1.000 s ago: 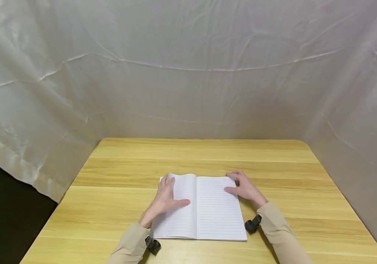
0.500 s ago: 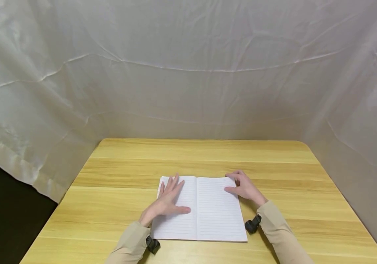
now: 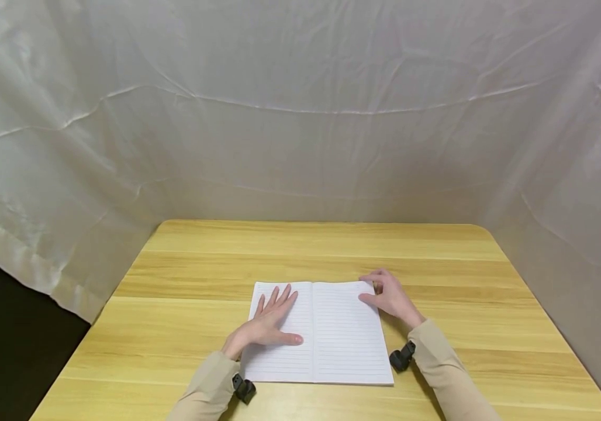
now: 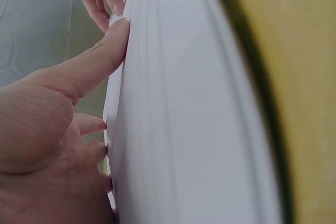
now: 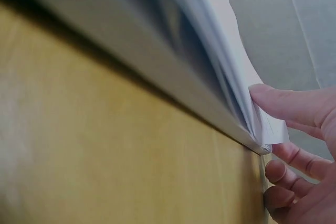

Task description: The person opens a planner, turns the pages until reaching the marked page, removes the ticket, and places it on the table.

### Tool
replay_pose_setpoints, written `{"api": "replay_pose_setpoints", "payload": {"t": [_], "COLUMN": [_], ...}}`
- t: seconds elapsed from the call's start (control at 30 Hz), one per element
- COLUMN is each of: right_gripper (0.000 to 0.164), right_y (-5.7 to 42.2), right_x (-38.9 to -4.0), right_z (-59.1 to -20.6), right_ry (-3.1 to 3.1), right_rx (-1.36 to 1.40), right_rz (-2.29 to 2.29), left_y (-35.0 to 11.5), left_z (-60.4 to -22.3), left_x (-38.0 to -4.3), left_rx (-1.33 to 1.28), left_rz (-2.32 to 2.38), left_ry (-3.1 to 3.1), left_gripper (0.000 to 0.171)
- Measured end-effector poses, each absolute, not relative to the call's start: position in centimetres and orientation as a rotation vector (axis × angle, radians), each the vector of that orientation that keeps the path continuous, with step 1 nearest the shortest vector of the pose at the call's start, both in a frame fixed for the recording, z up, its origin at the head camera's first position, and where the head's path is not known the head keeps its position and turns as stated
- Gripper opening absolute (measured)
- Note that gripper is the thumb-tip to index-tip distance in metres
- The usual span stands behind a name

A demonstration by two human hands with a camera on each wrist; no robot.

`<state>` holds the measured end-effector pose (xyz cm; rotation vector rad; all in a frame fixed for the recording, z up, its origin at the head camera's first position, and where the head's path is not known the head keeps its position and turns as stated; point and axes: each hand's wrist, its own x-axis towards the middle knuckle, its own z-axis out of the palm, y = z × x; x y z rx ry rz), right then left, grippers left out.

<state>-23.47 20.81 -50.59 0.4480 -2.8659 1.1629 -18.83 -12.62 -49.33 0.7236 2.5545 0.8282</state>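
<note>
An open notebook (image 3: 350, 339) with ruled white pages lies flat on the wooden table. My left hand (image 3: 266, 327) rests on its left page with fingers spread and thumb toward the centre fold. In the left wrist view, the thumb and fingertips of the left hand (image 4: 47, 124) touch the paper. At the upper right corner, my right hand (image 3: 392, 299) pinches a page, thumb on top and fingers at the edge. The right wrist view shows a page corner (image 5: 274, 129) raised between the thumb and fingers of the right hand (image 5: 310, 145), with page edges fanned slightly apart.
The wooden table (image 3: 174, 269) extends around the notebook on all sides. A grey-white curtain (image 3: 300, 146) hangs behind the table and along both sides. A dark area (image 3: 11, 345) shows at the lower left. Small black wrist cameras (image 3: 244, 389) sit on both sleeves.
The left page, bulging and lifted at its top a second ago, now lies flat. My left hand has slid slightly down and right, fingers spreading. The right hand has barely moved.
</note>
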Motion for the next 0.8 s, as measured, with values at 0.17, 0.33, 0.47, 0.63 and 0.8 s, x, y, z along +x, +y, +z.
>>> {"api": "replay_pose_setpoints", "payload": {"t": [0.17, 0.33, 0.47, 0.63, 0.8], "right_gripper": [0.034, 0.022, 0.013, 0.003, 0.006], "right_y": [20.76, 20.90, 20.93, 20.88, 20.88], "right_x": [-23.63, -23.68, -23.65, -23.55, -23.23], "right_z": [-50.51, -50.44, -50.45, -50.59, -50.47], "right_ry": [-2.844, -2.818, -2.788, -2.712, -2.680], "right_rx": [0.394, 0.314, 0.297, 0.351, 0.411], "right_rz": [1.166, 1.199, 1.214, 1.211, 1.216], "left_y": [-12.51, -12.39, -12.41, -12.44, -12.48], "left_z": [-49.35, -49.42, -49.44, -49.39, -49.47], "left_x": [-18.87, -18.90, -18.95, -18.97, -18.94], "left_rx": [0.702, 0.700, 0.699, 0.694, 0.691], "left_rz": [0.815, 0.817, 0.822, 0.812, 0.818], "left_ry": [2.553, 2.559, 2.557, 2.558, 2.560], "left_gripper": [0.103, 0.104, 0.104, 0.104, 0.104]}}
